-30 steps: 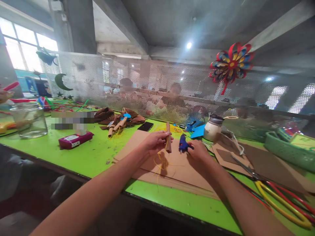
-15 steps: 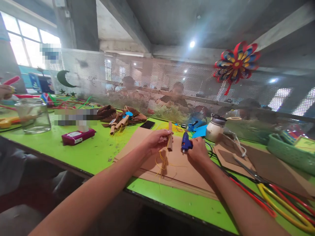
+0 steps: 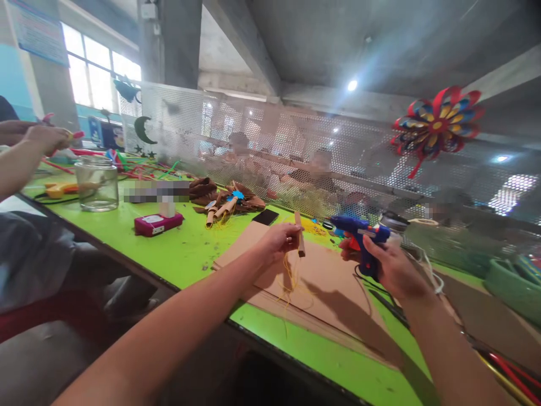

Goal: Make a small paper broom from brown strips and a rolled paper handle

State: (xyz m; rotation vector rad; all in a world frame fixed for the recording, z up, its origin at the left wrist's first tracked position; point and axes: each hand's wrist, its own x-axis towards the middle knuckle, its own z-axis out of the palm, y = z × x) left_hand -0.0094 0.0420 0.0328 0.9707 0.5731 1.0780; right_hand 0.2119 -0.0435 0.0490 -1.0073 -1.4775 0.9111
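Between the fingers of my left hand (image 3: 282, 241) is a narrow folded strip of brown cardboard (image 3: 300, 239), held nearly upright. Yellow thread (image 3: 291, 282) dangles below it over a stack of brown cardboard sheets (image 3: 321, 307). My right hand (image 3: 395, 262) grips a blue glue gun (image 3: 363, 231) by its handle, raised above the table. Its nozzle points left toward the strip, with a gap between them. A red part, probably the trigger, shows by my fingers.
Brown paper pieces with a blue flower (image 3: 237, 195) lie on the green table (image 3: 186, 256). A glass jar (image 3: 98, 186), a purple box (image 3: 157, 223) and a black phone (image 3: 265, 217) stand or lie leftward. Right are a green basket (image 3: 513, 290) and scissors handles (image 3: 507, 372). Another person's hands (image 3: 46, 138) work far left.
My right hand has lifted the glue gun off the table area and turned its nozzle leftward. My left hand still holds the strip. The view has swung left, and a co-worker's hands show more.
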